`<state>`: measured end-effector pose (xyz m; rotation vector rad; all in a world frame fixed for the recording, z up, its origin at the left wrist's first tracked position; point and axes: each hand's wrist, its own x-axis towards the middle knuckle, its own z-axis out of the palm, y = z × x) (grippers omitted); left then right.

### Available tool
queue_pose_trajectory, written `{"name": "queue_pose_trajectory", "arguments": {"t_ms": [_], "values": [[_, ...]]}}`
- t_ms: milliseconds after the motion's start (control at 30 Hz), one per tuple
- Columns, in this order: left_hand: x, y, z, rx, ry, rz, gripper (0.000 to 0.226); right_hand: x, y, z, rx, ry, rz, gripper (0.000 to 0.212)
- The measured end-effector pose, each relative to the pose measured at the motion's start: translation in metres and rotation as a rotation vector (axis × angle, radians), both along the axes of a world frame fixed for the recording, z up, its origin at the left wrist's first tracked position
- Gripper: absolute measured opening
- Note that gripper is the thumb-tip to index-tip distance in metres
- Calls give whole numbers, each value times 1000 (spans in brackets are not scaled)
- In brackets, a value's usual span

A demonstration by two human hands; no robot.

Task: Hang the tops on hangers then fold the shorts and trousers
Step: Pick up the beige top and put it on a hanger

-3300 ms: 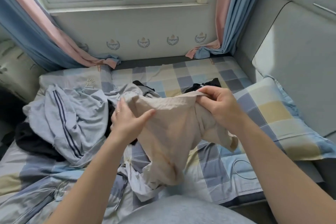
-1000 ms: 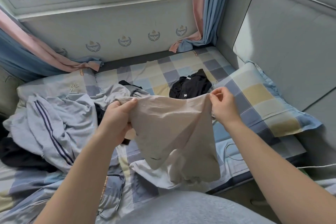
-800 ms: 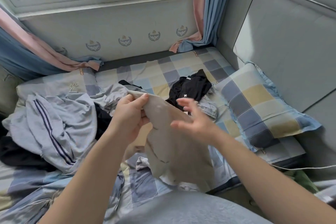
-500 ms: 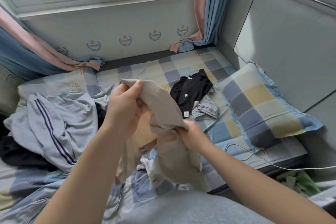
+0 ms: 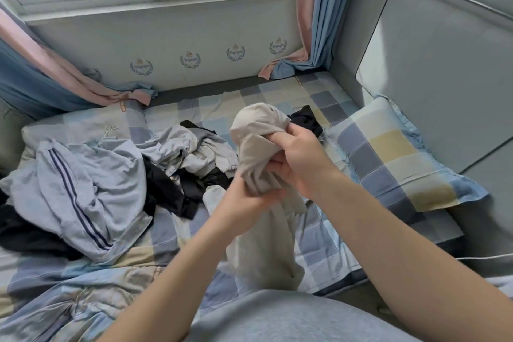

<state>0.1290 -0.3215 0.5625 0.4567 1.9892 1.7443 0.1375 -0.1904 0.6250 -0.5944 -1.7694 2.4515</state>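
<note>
Item: beige garment (image 5: 263,247), one piece, held up off the bed (image 5: 313,247) just beside the pillow (image 5: 388,155), between the pillow and the clothes pile (image 5: 194,158). Condition: bunched and twisted at the top, lower part hanging loose toward the bed edge; too crumpled to say whether it is shorts or a top. Holders: right hand (image 5: 301,158), fingers curled tight into the upper bunch; left hand (image 5: 244,203), directly below it, closed round the same cloth. Handling, by my reckoning: light, thin and wholly limp, with no shape of its own, so it will sag wherever it is not held. Not fragile, not slippery, prone to creasing. Best taken at two corners of one hem or waistband and shaken flat, not gripped mid-cloth as now. Also present: black garment (image 5: 305,119), lying just past the pillow's far corner. Striped top (image 5: 83,191), pale blue-grey, on the far side of the pile from the pillow, well apart from it. Cable (image 5: 485,257), thin and white, beyond the pillow's near end at the bed edge. No hangers seen from where I stand.
</note>
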Motion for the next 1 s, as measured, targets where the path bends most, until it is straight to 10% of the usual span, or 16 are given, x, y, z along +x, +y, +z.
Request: {"name": "queue_pose_trajectory", "arguments": {"t_ms": [233, 433, 600, 700, 1000], "values": [[-32, -18, 5, 221, -324, 375, 25, 20, 18, -14, 148, 78, 134, 21], [-49, -30, 22, 366, -455, 411, 23, 48, 20, -103, 492, -242, 435, 82], [-59, -31, 28, 291, -433, 492, 17, 47, 10, -147, 659, -303, 266, 12], [-68, -45, 21, 172, -356, 515, 18, 43, 29, -142, 659, -280, 233, 42], [-39, -40, -28, -390, -133, 13, 81, 22, 43, -83, 645, 25, 83, 42]]}}
